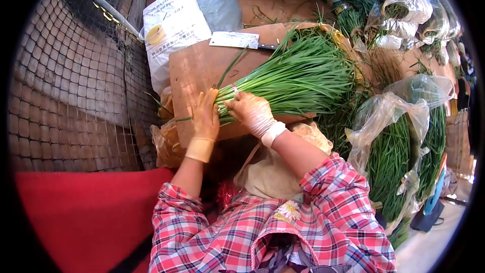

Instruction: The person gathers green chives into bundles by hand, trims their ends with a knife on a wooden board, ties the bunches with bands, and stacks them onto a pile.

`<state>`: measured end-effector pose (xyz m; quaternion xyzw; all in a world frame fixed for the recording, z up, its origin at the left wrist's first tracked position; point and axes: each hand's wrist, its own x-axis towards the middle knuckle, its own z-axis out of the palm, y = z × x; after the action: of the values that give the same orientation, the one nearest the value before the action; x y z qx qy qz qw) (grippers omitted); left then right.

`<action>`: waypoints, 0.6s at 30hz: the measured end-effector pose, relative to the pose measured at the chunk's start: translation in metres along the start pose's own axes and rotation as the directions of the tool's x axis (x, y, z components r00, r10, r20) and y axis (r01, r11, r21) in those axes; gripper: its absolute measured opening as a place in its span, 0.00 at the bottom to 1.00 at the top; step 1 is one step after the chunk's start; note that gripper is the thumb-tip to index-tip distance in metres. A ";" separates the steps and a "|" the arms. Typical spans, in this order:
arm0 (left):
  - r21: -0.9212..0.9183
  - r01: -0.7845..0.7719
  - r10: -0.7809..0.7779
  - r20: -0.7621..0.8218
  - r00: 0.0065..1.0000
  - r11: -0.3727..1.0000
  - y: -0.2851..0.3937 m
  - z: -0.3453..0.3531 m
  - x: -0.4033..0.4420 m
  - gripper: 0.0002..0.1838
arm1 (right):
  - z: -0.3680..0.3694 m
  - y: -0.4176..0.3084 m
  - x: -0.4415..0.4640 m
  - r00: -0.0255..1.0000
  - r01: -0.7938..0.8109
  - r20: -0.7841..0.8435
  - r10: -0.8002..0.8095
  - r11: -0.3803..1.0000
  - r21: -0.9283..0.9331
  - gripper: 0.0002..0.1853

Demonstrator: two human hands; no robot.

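The bunch of long green leaves (303,73) lies across the brown board (189,68). Its pale stalk ends are toward the left edge of the board, and its leaf tips spread toward the right edge and the far right corner. The left hand (204,116), in a thin glove, is open, with the fingers straight and close together, and it is beside the stalk ends. The right hand (251,112), also gloved, has its fingers curled around the near side of the stalks, and I judge that it grips them.

About the progress, the stalks are gathered in one bunch, and their ends look rather even. A narrow pale band (234,88) shows just beside the right fingers; it seems to go around the stalks, but I cannot tell if it is fastened. A few stray leaves (231,68) stick out from the bunch, so in my judgement it is not fully tidy.

The knife (235,39) lies near the far edge of the board, and no hand touches it. The roll of tape (155,34) rests on the white sack (177,12). On the right, other greens (389,156) are inside clear plastic (376,114), while this bunch has no plastic around it. Farther away, tied bundles (348,17) carry coloured bands.
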<state>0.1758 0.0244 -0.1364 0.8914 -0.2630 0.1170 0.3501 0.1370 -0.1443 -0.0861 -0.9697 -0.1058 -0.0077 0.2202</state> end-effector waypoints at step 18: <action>0.630 -0.282 -0.076 0.479 0.874 0.723 0.067 -0.019 0.043 0.49 | -0.013 0.021 -0.043 0.876 -0.447 0.436 0.205 0.011 0.894 0.10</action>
<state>0.1743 -0.0204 -0.0684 0.9404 -0.3293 0.0043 -0.0848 0.1002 -0.1769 -0.0857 -0.5625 0.1245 0.2042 0.7915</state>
